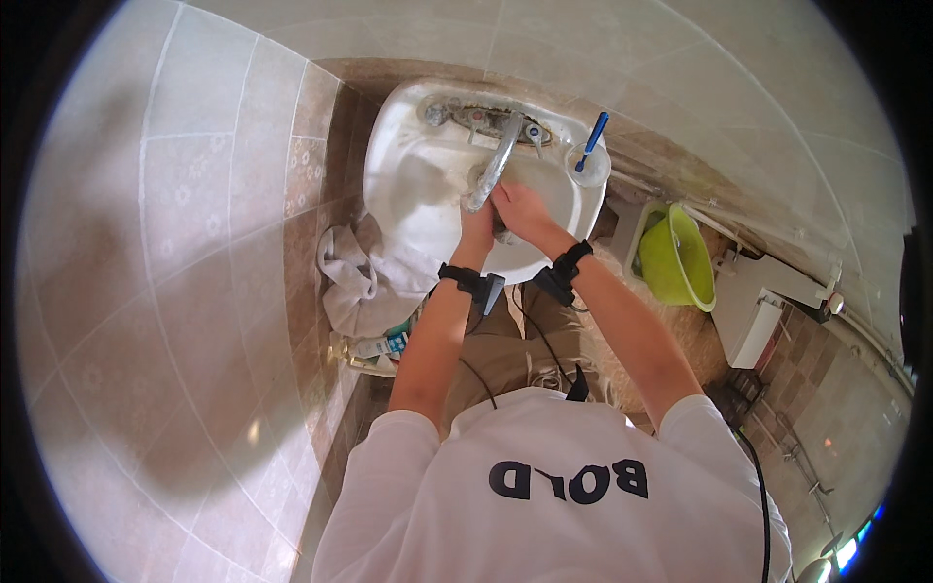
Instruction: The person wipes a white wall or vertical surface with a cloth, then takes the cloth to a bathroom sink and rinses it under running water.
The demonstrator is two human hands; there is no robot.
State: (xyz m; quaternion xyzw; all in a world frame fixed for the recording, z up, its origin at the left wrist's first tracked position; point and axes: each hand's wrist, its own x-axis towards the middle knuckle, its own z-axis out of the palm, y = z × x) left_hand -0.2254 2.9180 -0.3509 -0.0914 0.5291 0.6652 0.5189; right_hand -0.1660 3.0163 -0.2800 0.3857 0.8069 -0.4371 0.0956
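Observation:
Both hands are low in the white washbasin (408, 251), beneath the tip of the metal faucet spout (498, 169). My left hand (478, 222) is on the left, its upper part covered by the spout. Angled in from the right, my right hand (519, 206) has its fingers bent toward the left one, and the two nearly meet. A dark greyish patch (501, 232) shows between them; whether it is a held thing or part of the basin is unclear. Most fingertips are hidden. Each wrist wears a black strap with a small device.
A clear cup (592, 169) with a blue toothbrush or razor (594, 138) stands on the basin's right rim. A grey towel (357, 280) hangs at left, above tubes (383, 345). A lime-green tub (676, 255) sits at right. Cables run from my wrists.

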